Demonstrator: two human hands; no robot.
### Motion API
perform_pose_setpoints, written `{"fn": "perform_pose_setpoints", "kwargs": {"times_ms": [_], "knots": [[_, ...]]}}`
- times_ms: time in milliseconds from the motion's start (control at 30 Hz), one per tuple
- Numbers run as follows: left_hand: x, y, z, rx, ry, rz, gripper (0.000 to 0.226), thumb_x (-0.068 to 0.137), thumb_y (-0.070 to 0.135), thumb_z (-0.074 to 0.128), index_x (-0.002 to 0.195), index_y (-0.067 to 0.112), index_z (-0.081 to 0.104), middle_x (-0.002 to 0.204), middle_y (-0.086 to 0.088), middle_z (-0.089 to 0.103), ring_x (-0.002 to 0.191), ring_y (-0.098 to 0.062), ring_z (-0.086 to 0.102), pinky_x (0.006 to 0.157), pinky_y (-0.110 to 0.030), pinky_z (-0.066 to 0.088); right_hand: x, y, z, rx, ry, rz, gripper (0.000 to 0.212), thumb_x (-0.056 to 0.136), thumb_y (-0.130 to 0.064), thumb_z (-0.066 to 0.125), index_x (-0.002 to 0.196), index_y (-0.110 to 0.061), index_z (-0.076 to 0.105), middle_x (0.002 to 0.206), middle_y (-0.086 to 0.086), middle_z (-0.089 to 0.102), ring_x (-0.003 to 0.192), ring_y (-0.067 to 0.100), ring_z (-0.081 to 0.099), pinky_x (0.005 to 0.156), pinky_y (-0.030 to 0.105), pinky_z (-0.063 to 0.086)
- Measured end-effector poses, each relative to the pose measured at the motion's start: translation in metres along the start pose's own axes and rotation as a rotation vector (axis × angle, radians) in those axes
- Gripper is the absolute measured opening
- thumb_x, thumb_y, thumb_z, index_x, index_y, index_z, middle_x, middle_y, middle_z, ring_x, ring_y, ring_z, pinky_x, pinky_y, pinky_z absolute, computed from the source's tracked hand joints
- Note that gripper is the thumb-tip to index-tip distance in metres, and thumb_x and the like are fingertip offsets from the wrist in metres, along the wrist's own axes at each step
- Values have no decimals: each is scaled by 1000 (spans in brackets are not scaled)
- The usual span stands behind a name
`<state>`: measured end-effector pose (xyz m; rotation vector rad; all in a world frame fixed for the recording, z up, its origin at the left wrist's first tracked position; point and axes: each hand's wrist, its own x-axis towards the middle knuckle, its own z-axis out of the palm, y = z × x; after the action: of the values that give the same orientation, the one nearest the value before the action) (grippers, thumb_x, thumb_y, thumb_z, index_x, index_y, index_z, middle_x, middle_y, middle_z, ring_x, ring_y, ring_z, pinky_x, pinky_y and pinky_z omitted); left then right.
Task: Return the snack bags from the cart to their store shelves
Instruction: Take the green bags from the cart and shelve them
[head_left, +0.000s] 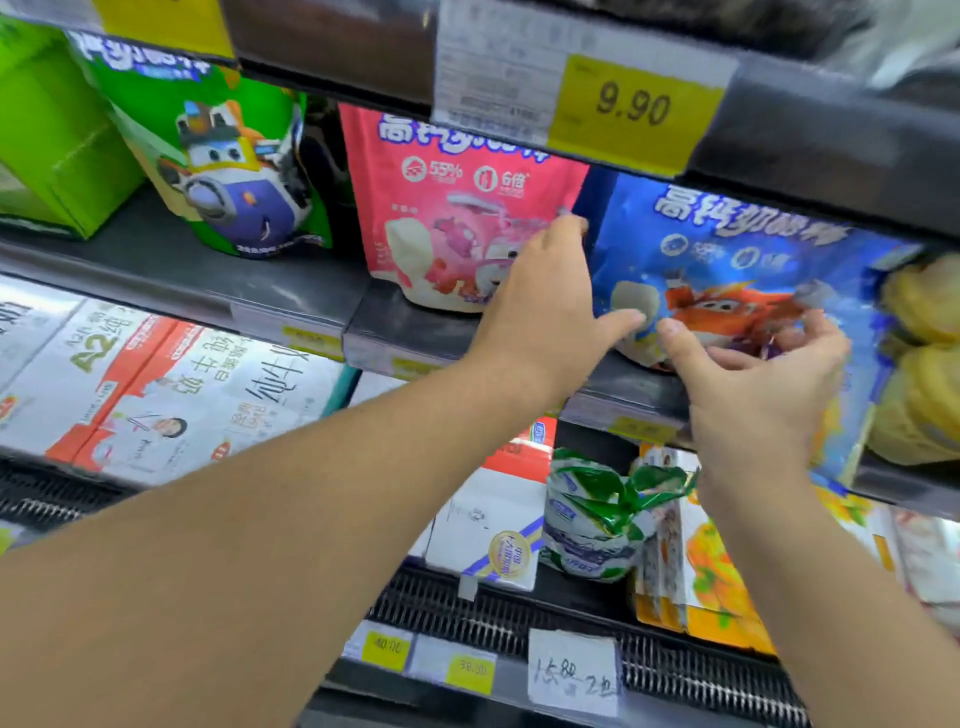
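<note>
A blue snack bag with an orange cartoon plane stands on the middle shelf, to the right of a pink snack bag. My left hand reaches up to the gap between the two bags. Its fingers lie straight along the blue bag's left edge and its thumb rests on the bag's front. My right hand grips the blue bag's lower part, thumb in front and fingers curled round it. A green snack bag stands further left. The cart is out of view.
A yellow 9.90 price tag hangs on the shelf edge above. Yellow packs crowd the blue bag's right side. Milk cartons and a green-white bag fill the shelf below, above a black grille.
</note>
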<state>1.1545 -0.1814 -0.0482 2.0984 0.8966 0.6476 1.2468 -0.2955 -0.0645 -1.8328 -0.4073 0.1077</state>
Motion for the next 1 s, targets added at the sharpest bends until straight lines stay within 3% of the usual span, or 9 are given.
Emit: {"fn": "perform_pose_setpoints", "kwargs": {"times_ms": [100,267,400,467,533,600,733,867,1000], "knots": [[11,9,13,-16,16,-44,56,74,31,81,116,9,51,110,-10,68,97,-32,65,84,-47,52,11,6,0,26,-12,32,90,54,-46,85,129,-22,40,121,6,57,73,3,64,86,42,57],[15,15,20,-29,71,-101,42,81,27,75,107,5,50,106,-13,67,96,-33,63,81,-46,52,28,18,4,-7,-30,36,79,49,-53,81,116,-37,42,116,0,63,100,21,67,90,48,55],[13,12,23,-59,55,-154,47,78,28,76,111,6,51,105,-13,68,95,-33,65,82,-48,53,22,14,-1,-4,-59,35,72,67,-31,84,125,-26,43,93,-19,66,73,10,65,82,46,57],[4,11,21,-98,52,-163,56,75,29,80,118,9,50,107,-10,69,93,-28,68,84,-47,54,12,10,-7,-3,-47,20,86,73,-24,83,143,-15,32,95,-29,65,71,5,66,84,36,57],[-13,12,14,-141,47,-153,65,75,28,81,129,12,49,116,-4,67,87,-16,70,88,-40,55,-3,1,-14,6,30,-32,88,75,-28,81,145,-10,30,122,-16,55,73,0,66,85,28,55],[-35,5,-4,-139,62,-118,55,79,27,80,126,16,54,118,1,64,76,-4,68,86,-32,55,-25,-9,-14,40,69,-136,58,82,-25,75,128,-13,42,115,-3,54,68,-1,60,77,22,52],[-53,-50,-71,15,265,-163,31,80,28,79,103,17,60,97,0,66,71,-8,63,76,-28,55,-77,-29,36,40,-357,-212,27,89,-15,67,111,-21,53,103,-4,60,75,4,58,68,15,47],[-41,-115,-150,55,581,-383,62,70,36,85,118,14,53,119,-11,60,82,-14,59,83,-27,54,-96,-60,122,-75,-692,-290,46,92,-23,63,135,-20,47,121,-11,51,83,4,60,80,18,46],[-21,-157,-195,56,552,-545,123,44,57,89,144,11,34,143,-8,45,126,-23,50,108,-43,43,-102,-83,193,-41,-823,-256,75,89,-23,65,150,-9,24,135,0,42,105,17,62,100,31,45]]}}
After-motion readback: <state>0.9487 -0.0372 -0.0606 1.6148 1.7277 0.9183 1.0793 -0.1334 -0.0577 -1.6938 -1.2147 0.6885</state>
